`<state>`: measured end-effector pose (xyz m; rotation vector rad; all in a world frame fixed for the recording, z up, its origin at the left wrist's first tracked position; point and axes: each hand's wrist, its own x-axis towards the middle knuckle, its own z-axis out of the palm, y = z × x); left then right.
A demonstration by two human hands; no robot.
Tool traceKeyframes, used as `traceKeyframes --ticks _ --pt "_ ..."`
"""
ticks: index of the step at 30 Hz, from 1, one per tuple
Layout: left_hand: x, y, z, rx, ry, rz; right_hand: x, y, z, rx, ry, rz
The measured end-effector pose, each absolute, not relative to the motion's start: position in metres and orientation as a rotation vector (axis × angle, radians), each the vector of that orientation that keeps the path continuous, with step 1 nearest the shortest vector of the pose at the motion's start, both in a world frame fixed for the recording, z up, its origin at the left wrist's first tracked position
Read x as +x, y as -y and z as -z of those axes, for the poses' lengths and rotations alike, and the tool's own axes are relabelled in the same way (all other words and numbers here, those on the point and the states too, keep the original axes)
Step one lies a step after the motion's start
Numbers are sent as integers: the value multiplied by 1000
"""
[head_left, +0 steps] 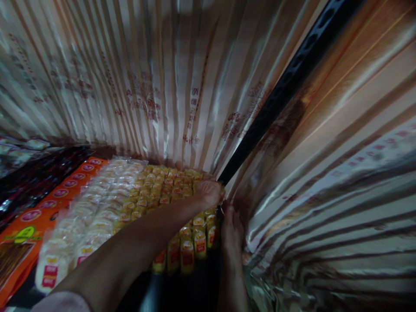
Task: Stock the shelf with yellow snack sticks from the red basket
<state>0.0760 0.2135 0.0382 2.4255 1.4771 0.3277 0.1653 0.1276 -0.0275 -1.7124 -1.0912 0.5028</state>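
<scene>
My left hand (209, 193) reaches over rows of yellow packets (170, 186) to the lower end of a black perforated metal post (260, 123). Its fingers are curled in by the post, and what they grip is too dark to make out. Just below and to the right, my right hand (232, 223) comes up beside the packets' edge with its fingers drawn together. A thin pale strand seems to show between the two hands; blur hides its kind. Striped plastic sheeting (208, 86) with printed characters hangs right behind both hands.
Left of the yellow packets stand rows of clear-wrapped white packets (104, 203). Further left lie an orange printed pack (66, 186) and dark shiny packs (42, 177). More striped sheeting (341, 195) bulges in folds on the right.
</scene>
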Motion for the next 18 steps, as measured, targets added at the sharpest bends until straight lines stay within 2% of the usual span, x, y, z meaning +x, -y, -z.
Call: traceKeyframes --ticks 9,18 --pt "80 -212 -49 2455 -1438 -256 158 -133 26 -1734 1019 -727" --pt "81 -214 -52 2447 -1383 -229 158 -135 18 -1836 995 -722"
